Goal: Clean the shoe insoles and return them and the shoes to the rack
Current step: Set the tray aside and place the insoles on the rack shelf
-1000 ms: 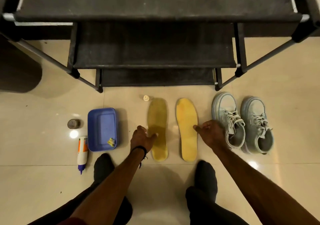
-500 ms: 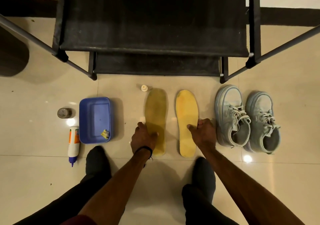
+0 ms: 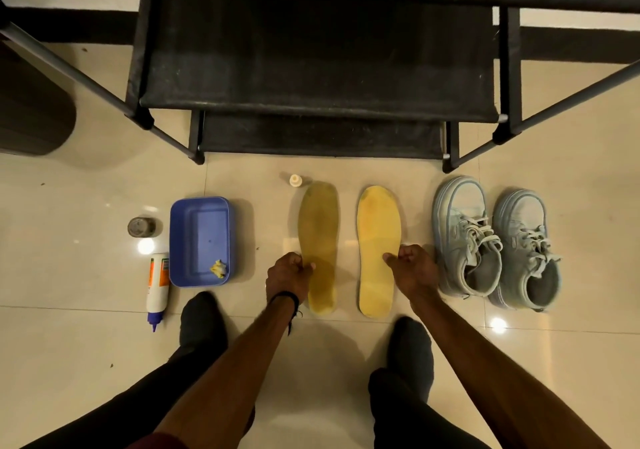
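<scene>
Two hands down low: left hand [image 3: 289, 275] pinches the darker insole [image 3: 319, 240], right hand [image 3: 412, 268] pinches the yellow insole [image 3: 378, 240], both flat on the floor. Shoes [image 3: 495, 240] wait beside them; rack [image 3: 318, 67] beyond stands bare, so returning everything looks left.

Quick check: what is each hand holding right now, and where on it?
Left hand pinches the darker insole at its left edge; right hand pinches the yellow insole at its right edge.

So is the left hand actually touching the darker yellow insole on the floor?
Touching. The head view shows the left hand at the darker yellow foam insole, its fingertips overlapping the insole's left edge with no floor visible between.
</scene>
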